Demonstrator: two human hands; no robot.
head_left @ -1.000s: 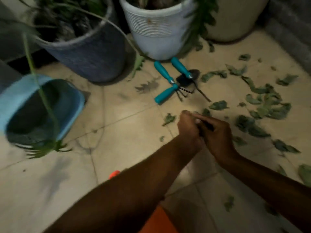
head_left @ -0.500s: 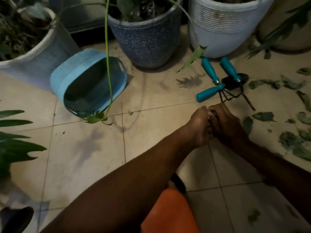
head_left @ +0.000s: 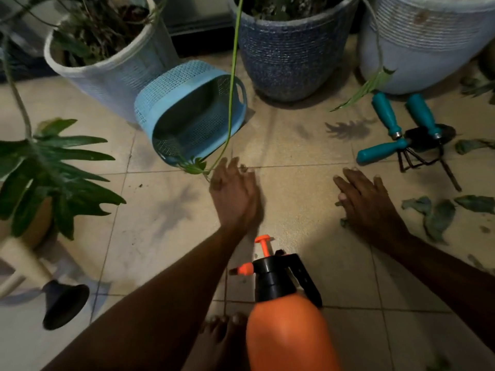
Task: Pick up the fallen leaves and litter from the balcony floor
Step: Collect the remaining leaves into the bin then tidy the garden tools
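Fallen dark green leaves [head_left: 435, 216] lie on the tiled floor at the right, with more near the right edge [head_left: 474, 203]. My right hand [head_left: 367, 202] rests flat with fingers apart just left of them, and a leaf scrap [head_left: 343, 223] shows under its edge. My left hand [head_left: 233, 192] hovers with fingers spread in front of a light blue mesh basket [head_left: 160, 105] that lies tipped on its side, mouth toward me. I see nothing held in either hand.
Three teal-handled garden tools [head_left: 393, 129] lie at the right. An orange pump sprayer [head_left: 284, 325] stands close in front of me beside my bare foot [head_left: 222, 333]. Large pots [head_left: 292, 54] line the back. A drooping plant stem [head_left: 231, 84] crosses the basket, and a big-leafed plant [head_left: 51, 170] is at left.
My hands, pressed together around something dark before, have separated and opened. The left has moved toward the basket. The view has swung left and down, showing the sprayer.
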